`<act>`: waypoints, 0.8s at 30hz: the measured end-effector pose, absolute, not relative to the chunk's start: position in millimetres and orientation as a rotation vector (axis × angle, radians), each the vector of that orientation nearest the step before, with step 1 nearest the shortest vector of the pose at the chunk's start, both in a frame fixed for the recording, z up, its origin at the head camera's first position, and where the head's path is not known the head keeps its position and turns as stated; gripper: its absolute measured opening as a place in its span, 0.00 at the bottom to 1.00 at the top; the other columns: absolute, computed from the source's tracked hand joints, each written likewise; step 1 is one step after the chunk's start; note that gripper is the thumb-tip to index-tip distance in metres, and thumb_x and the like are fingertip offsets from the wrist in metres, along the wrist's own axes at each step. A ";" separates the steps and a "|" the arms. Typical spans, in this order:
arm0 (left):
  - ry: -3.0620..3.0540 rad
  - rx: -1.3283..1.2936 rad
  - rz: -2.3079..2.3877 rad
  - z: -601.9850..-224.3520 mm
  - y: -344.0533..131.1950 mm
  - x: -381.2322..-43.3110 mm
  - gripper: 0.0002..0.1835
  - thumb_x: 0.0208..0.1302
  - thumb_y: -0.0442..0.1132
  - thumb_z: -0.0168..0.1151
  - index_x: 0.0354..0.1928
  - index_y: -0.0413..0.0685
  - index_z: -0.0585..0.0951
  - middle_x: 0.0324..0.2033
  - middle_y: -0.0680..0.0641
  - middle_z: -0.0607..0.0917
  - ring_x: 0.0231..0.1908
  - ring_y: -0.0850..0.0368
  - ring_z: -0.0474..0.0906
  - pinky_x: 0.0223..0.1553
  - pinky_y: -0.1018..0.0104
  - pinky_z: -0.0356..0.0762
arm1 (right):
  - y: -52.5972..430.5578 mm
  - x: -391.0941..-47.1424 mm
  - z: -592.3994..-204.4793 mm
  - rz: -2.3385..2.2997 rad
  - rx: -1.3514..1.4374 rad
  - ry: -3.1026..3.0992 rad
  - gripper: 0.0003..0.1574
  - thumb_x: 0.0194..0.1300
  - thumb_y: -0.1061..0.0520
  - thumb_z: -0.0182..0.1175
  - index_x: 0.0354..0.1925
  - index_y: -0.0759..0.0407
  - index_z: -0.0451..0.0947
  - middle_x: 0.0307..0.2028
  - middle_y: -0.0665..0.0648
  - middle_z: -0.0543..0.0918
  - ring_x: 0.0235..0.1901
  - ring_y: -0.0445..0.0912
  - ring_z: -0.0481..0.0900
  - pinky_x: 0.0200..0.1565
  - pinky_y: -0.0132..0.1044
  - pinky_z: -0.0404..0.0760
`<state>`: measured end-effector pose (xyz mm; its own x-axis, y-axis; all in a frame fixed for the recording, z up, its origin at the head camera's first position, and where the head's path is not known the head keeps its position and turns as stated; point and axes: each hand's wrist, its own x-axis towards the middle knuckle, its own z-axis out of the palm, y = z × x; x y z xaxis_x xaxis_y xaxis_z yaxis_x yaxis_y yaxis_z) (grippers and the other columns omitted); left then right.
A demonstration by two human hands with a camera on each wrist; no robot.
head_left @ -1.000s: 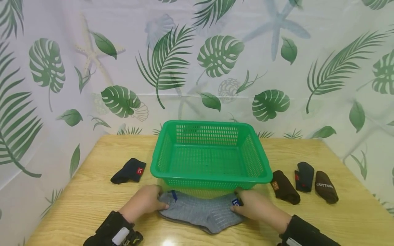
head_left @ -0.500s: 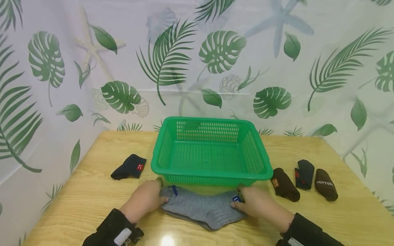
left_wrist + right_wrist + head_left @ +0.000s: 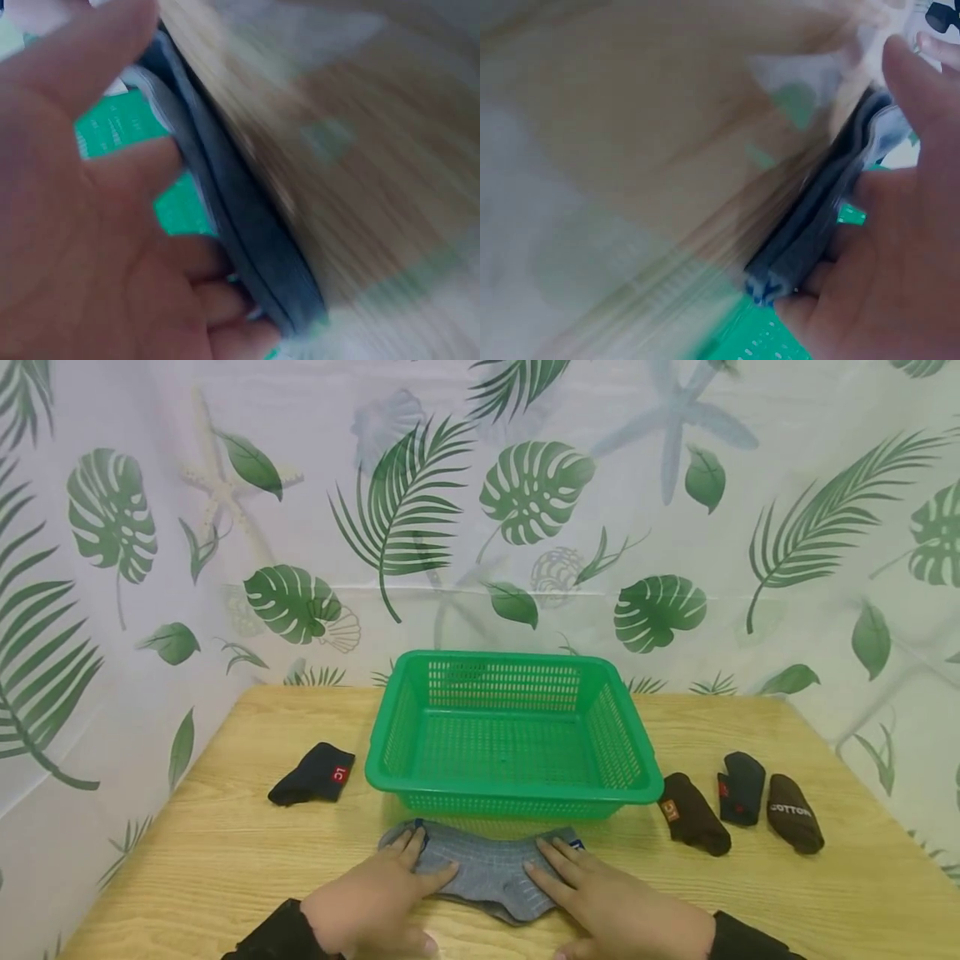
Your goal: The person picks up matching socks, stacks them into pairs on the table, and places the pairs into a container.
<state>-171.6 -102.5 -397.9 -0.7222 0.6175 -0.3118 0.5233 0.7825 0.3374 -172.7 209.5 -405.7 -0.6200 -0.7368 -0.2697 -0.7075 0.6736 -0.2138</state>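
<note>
A pair of grey socks (image 3: 483,868) with blue labels lies flat on the table, just in front of the green basket. The left hand (image 3: 382,889) rests on their left end, fingers spread and straight. On the right part, the right hand (image 3: 607,893) presses with its fingers extended. In the left wrist view the grey socks (image 3: 240,202) appear edge-on as stacked layers beneath the left fingers (image 3: 142,161). The right wrist view shows the same layered edge of the socks (image 3: 817,210) under the right fingers (image 3: 825,277).
The green plastic basket (image 3: 517,795) stands behind the socks, with no items visible inside. A dark navy sock (image 3: 313,774) lies to its left. On the right are a folded brown sock (image 3: 696,816), a navy sock (image 3: 742,789) and a brown "COTTON" sock (image 3: 793,814). A patterned cloth hangs behind the table.
Both hands have let go of the sock ends and moved inward and nearer the front, now lying on top of the grey socks with fingers straightened. The socks have barely shifted.
</note>
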 end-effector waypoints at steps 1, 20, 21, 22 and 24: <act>2.548 0.855 0.339 -397.6 -105.4 -172.0 0.44 0.53 0.63 0.68 0.71 0.64 0.66 0.71 0.30 0.55 0.71 0.34 0.51 0.64 0.41 0.62 | 211.2 -173.1 -407.4 -0.106 -1.154 2.553 0.57 0.61 0.23 0.47 0.76 0.54 0.51 0.74 0.65 0.51 0.71 0.61 0.53 0.63 0.56 0.65; 2.939 0.563 0.603 -382.0 -126.6 -189.5 0.17 0.59 0.45 0.70 0.44 0.40 0.83 0.40 0.45 0.85 0.44 0.46 0.82 0.46 0.50 0.78 | 215.7 -189.1 -399.2 -0.477 -0.722 2.968 0.15 0.62 0.52 0.66 0.39 0.63 0.80 0.27 0.51 0.78 0.27 0.45 0.76 0.29 0.39 0.76; 2.959 0.518 0.584 -383.0 -128.0 -191.2 0.18 0.58 0.45 0.70 0.44 0.39 0.83 0.38 0.44 0.85 0.42 0.46 0.82 0.45 0.50 0.79 | 215.5 -191.5 -400.0 -0.485 -0.645 2.972 0.13 0.62 0.52 0.66 0.35 0.61 0.79 0.23 0.49 0.74 0.24 0.43 0.73 0.26 0.38 0.72; 2.972 0.484 0.567 -385.0 -129.1 -193.3 0.19 0.57 0.45 0.71 0.44 0.38 0.83 0.37 0.44 0.86 0.41 0.46 0.82 0.44 0.50 0.79 | 215.1 -194.1 -401.3 -0.492 -0.583 2.973 0.13 0.61 0.51 0.67 0.33 0.59 0.77 0.21 0.48 0.70 0.22 0.42 0.69 0.25 0.36 0.69; 2.979 0.445 0.555 -389.7 -130.1 -198.0 0.20 0.56 0.44 0.72 0.44 0.36 0.83 0.35 0.43 0.86 0.39 0.46 0.82 0.42 0.51 0.80 | 213.5 -198.8 -403.0 -0.500 -0.480 2.963 0.14 0.61 0.51 0.67 0.29 0.56 0.73 0.18 0.49 0.65 0.21 0.42 0.66 0.24 0.36 0.64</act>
